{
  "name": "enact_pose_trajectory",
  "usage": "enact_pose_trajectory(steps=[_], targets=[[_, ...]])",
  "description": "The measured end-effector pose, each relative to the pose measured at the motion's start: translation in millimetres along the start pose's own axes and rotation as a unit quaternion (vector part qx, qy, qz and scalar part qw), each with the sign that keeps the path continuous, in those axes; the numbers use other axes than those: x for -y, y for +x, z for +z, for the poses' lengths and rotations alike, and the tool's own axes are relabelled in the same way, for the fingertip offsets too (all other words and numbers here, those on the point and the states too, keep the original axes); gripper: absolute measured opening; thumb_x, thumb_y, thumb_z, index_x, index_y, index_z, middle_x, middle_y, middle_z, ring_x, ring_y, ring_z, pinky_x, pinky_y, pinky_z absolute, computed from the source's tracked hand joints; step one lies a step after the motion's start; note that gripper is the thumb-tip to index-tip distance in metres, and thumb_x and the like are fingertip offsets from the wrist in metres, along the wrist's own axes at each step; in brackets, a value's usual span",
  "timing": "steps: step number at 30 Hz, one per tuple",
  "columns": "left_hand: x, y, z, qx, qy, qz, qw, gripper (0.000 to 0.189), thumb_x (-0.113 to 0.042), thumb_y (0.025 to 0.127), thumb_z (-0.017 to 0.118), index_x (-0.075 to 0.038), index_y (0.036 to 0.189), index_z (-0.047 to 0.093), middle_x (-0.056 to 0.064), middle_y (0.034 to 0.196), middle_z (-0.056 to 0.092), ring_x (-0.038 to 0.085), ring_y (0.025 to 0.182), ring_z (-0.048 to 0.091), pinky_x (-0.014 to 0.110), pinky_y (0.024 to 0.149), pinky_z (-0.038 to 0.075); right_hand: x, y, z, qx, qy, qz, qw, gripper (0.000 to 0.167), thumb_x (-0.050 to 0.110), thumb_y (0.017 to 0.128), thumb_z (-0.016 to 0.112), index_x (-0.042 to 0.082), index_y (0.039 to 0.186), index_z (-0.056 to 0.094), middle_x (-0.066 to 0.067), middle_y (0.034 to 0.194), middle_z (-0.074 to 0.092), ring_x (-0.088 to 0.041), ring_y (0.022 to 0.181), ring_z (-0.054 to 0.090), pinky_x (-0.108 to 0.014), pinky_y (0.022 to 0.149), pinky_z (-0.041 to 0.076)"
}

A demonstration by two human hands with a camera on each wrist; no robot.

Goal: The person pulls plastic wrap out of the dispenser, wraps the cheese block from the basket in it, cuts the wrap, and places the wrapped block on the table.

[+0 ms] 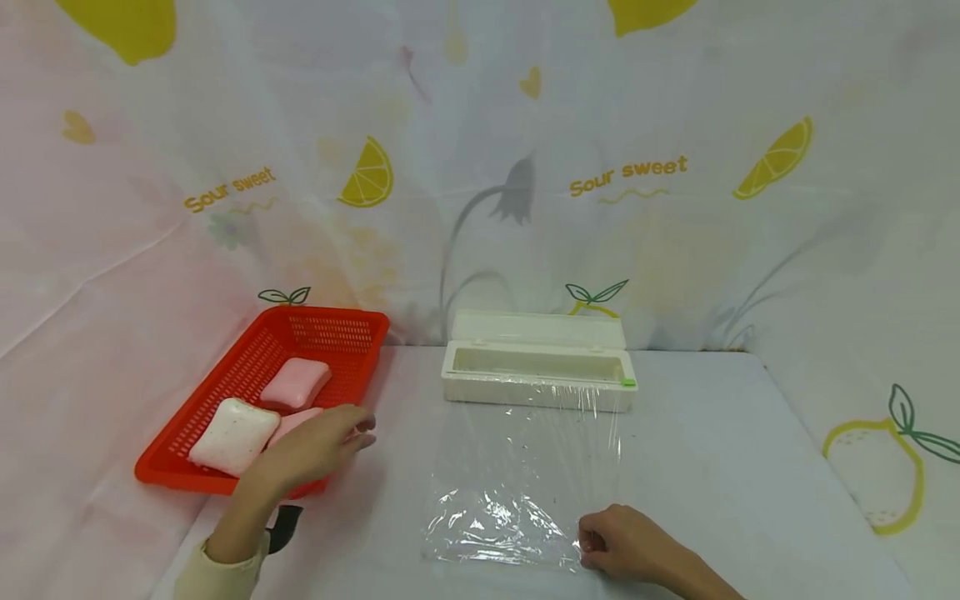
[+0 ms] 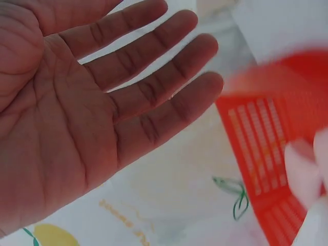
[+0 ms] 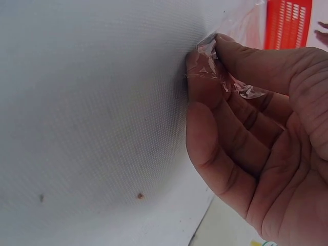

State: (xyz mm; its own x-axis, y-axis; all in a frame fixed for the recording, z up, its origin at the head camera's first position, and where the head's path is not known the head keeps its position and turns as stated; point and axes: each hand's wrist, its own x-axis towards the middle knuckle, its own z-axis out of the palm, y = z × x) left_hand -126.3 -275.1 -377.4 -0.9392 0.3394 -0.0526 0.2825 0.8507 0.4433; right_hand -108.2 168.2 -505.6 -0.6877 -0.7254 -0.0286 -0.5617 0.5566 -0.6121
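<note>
A clear sheet of plastic wrap (image 1: 517,500) stretches over the table from a white wrap dispenser box (image 1: 540,392). My right hand (image 1: 626,542) pinches its near right corner between thumb and forefinger; in the right wrist view the crumpled film (image 3: 207,54) shows at the fingertips. My left hand (image 1: 326,442), fingers extended and holding nothing, is over the near right side of a red basket (image 1: 375,333). Inside the basket lie a white soap-like bar (image 1: 234,435) and a pink one (image 1: 296,383). Another pink piece (image 1: 288,427) is partly hidden behind my left hand.
The dispenser's lid (image 1: 536,329) stands raised at the back, with a small green piece (image 1: 628,382) at the box's right end. A dark, curved object (image 1: 285,527) shows beside my left wrist. A lemon-printed cloth (image 1: 480,167) hangs behind the white table (image 1: 712,467).
</note>
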Motion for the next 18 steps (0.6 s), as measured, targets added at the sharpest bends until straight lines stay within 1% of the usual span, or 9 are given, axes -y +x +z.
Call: enact_pose_trajectory(steps=[2, 4, 5, 7, 9, 12, 14, 16, 18], targets=[[14.0, 0.7, -12.0, -0.007, 0.011, -0.004, 0.9999, 0.020, -0.016, 0.090, 0.072, -0.010, 0.107, 0.066, -0.002, 0.097, 0.065, 0.016, 0.088, 0.060, 0.042, 0.082, 0.053, 0, -0.2, 0, -0.001, -0.002, 0.007, 1.0000, 0.024, 0.016, 0.080, 0.080, 0.022, 0.074, 0.057, 0.021, 0.062, 0.044, 0.005, 0.056, 0.040, -0.018, 0.051, 0.037], [30.8, 1.7, -21.0, -0.007, 0.020, -0.003, 0.9998, 0.022, -0.012, 0.090, 0.072, -0.004, 0.109, 0.065, 0.003, 0.099, 0.066, 0.023, 0.090, 0.061, 0.047, 0.084, 0.052, 0, -0.4, 1, 0.001, -0.002, 0.014, 0.9999, 0.024, 0.016, 0.080, 0.080, 0.022, 0.074, 0.057, 0.021, 0.062, 0.044, 0.005, 0.056, 0.040, -0.019, 0.051, 0.037], [39.4, 2.0, -24.1, -0.004, 0.026, -0.008, 0.9996, 0.023, -0.011, 0.089, 0.072, -0.001, 0.109, 0.064, 0.006, 0.100, 0.066, 0.026, 0.092, 0.061, 0.048, 0.084, 0.052, 0, -0.6, 1, 0.002, -0.001, 0.017, 0.9999, 0.024, 0.017, 0.080, 0.080, 0.022, 0.074, 0.057, 0.021, 0.062, 0.044, 0.005, 0.056, 0.040, -0.019, 0.051, 0.037], [55.5, 1.4, -28.8, 0.006, 0.028, -0.025, 0.9993, 0.029, -0.011, 0.090, 0.071, 0.004, 0.113, 0.063, 0.012, 0.103, 0.066, 0.033, 0.096, 0.062, 0.051, 0.084, 0.052, 0, -1.0, 2, 0.003, 0.000, 0.019, 0.9998, 0.024, 0.017, 0.080, 0.080, 0.022, 0.074, 0.057, 0.021, 0.063, 0.044, 0.005, 0.057, 0.040, -0.019, 0.052, 0.037], [69.9, -0.2, -32.2, 0.018, 0.029, -0.042, 0.9985, 0.032, -0.012, 0.091, 0.070, 0.007, 0.115, 0.061, 0.017, 0.104, 0.065, 0.038, 0.098, 0.061, 0.053, 0.083, 0.052, 0, -1.7, 2, 0.003, 0.000, 0.018, 0.9998, 0.024, 0.016, 0.080, 0.080, 0.021, 0.074, 0.057, 0.020, 0.063, 0.044, 0.004, 0.057, 0.040, -0.019, 0.052, 0.038], [88.1, -2.7, -39.7, 0.036, 0.018, -0.074, 0.9965, 0.035, -0.013, 0.091, 0.069, 0.008, 0.117, 0.059, 0.022, 0.107, 0.064, 0.040, 0.098, 0.061, 0.053, 0.082, 0.052, 0, -2.3, 3, 0.000, -0.004, 0.019, 0.9998, 0.024, 0.017, 0.080, 0.080, 0.022, 0.074, 0.057, 0.020, 0.063, 0.044, 0.004, 0.057, 0.040, -0.019, 0.052, 0.038], [99.0, -3.4, -45.9, 0.044, 0.019, -0.087, 0.9951, 0.033, -0.012, 0.091, 0.069, 0.008, 0.115, 0.059, 0.024, 0.107, 0.065, 0.041, 0.097, 0.061, 0.054, 0.082, 0.052, -1, -2.1, 3, -0.002, -0.010, 0.018, 0.9998, 0.025, 0.018, 0.080, 0.080, 0.022, 0.074, 0.056, 0.020, 0.063, 0.044, 0.004, 0.057, 0.040, -0.019, 0.052, 0.037], [109.8, -3.9, -52.0, 0.052, 0.026, -0.103, 0.9929, 0.036, -0.011, 0.090, 0.069, 0.011, 0.117, 0.058, 0.027, 0.110, 0.063, 0.044, 0.100, 0.059, 0.056, 0.083, 0.051, -1, -1.9, 3, -0.003, -0.011, 0.020, 0.9997, 0.025, 0.018, 0.081, 0.079, 0.023, 0.074, 0.056, 0.020, 0.063, 0.043, 0.004, 0.056, 0.040, -0.019, 0.051, 0.037], [121.1, -4.4, -56.4, 0.057, 0.050, -0.109, 0.9912, 0.039, -0.010, 0.087, 0.071, 0.013, 0.116, 0.058, 0.031, 0.110, 0.062, 0.048, 0.101, 0.057, 0.059, 0.084, 0.049, -2, -1.3, 4, 0.000, -0.008, 0.028, 0.9996, 0.025, 0.019, 0.081, 0.079, 0.023, 0.074, 0.056, 0.020, 0.062, 0.043, 0.004, 0.057, 0.040, -0.019, 0.052, 0.037]])
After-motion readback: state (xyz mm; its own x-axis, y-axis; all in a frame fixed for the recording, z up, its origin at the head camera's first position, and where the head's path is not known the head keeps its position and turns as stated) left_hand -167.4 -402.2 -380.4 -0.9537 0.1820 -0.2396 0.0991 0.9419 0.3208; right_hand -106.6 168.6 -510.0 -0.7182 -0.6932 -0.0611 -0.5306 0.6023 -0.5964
